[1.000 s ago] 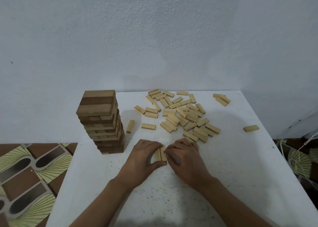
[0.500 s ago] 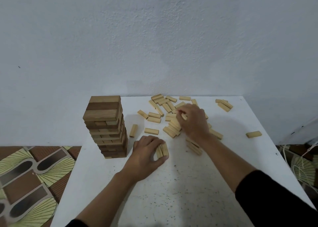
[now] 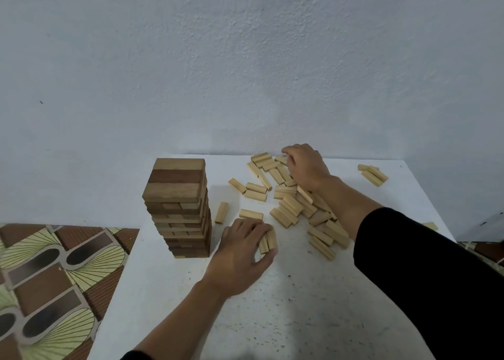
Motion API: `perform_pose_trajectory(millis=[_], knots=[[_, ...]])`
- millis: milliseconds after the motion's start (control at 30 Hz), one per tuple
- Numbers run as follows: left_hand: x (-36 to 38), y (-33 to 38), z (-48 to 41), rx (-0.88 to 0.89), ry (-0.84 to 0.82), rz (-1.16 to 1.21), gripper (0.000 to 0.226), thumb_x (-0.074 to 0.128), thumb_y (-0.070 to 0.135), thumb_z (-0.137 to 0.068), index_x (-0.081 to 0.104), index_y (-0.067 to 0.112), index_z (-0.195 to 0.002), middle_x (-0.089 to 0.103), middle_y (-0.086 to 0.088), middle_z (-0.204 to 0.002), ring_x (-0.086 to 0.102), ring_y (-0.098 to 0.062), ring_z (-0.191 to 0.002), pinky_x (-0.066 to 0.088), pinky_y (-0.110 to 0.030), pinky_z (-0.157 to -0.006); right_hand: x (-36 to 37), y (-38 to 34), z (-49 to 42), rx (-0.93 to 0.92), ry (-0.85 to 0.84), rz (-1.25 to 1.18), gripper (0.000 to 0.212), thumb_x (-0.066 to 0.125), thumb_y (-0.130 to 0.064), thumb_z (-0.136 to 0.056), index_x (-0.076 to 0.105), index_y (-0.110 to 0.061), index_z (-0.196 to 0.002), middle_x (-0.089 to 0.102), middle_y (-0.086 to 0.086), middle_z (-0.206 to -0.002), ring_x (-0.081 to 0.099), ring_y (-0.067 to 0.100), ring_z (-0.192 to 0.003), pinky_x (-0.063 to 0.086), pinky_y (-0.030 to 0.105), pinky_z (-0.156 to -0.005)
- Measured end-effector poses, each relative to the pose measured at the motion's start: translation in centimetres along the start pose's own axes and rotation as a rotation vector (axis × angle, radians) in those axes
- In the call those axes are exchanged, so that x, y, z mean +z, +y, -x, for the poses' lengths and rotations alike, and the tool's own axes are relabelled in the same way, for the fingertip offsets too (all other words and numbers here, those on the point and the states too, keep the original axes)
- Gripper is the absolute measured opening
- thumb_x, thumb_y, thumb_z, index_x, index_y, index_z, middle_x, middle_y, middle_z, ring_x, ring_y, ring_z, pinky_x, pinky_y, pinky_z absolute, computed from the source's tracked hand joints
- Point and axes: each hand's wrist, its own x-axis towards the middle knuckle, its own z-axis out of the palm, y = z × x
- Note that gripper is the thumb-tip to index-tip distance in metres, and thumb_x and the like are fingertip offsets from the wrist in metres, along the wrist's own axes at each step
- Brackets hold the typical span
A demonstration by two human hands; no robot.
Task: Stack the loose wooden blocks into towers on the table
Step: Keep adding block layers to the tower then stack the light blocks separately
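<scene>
Wooden blocks all over the head view: pale, plain little bars, all one shape, square-cut ends, heaped loose on the far middle of the white table. Criss-crossed, overlapping, some flat, some propped on their neighbours. A few strays off the heap's left side, one lone block lying end-on just beside the tower. Over by the far right corner, a small cluster well apart from the heap, and one more single piece at the right edge.

Already built on the left part of the table: a tall tower, darker than the loose pieces, layers turned crosswise one over another, three planks on top, light, deep brown, light. Upright, slightly ragged down the sides.

Left hand down on the table just right of the tower's foot, fingers over and thumb under, clamped round a pair of blocks pressed side by side and standing on edge.

Right hand reaching across the heap to its far side, fingers curled down onto the blocks near the wall. Gripping one or merely touching? Cannot tell, fingertips hidden. Black sleeve across the heap's right side.

Patterned floor down at the left.
</scene>
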Motion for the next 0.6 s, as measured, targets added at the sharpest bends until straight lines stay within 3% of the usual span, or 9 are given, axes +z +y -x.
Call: perform_pose_trajectory(millis=[300,500,600], knots=[[-0.1,-0.2,0.1,-0.012,-0.026,0.024,0.043,0.054,0.055,-0.097,0.053,0.031,-0.134,0.046,0.018,-0.131,0.038,-0.005,-0.126,0.035,-0.030,-0.105,2.1,-2.9,-3.1,-0.211,-0.117,0.032,0.038,0.037,-0.013,-0.107,0.056,-0.012,-0.139,0.057,0.008,-0.141,0.046,0.029,-0.131,0.037,0.046,-0.107],[0.0,-0.3,0.1,0.000,-0.021,0.023,0.042,0.055,0.054,-0.097,0.053,0.032,-0.133,0.046,0.018,-0.130,0.038,-0.005,-0.126,0.036,-0.032,-0.105,2.7,-3.2,-3.3,-0.251,-0.181,0.154,0.039,0.036,-0.017,-0.108,0.054,-0.015,-0.142,0.054,0.007,-0.139,0.042,0.027,-0.131,0.038,0.042,-0.101],[0.0,-0.3,0.0,-0.003,-0.020,0.025,0.043,0.055,0.054,-0.097,0.053,0.032,-0.134,0.047,0.018,-0.131,0.038,-0.005,-0.127,0.036,-0.032,-0.106,3.3,-3.1,-2.6,-0.237,-0.165,0.088,0.038,0.038,-0.017,-0.107,0.057,-0.012,-0.140,0.055,0.007,-0.133,0.047,0.027,-0.123,0.041,0.041,-0.099]])
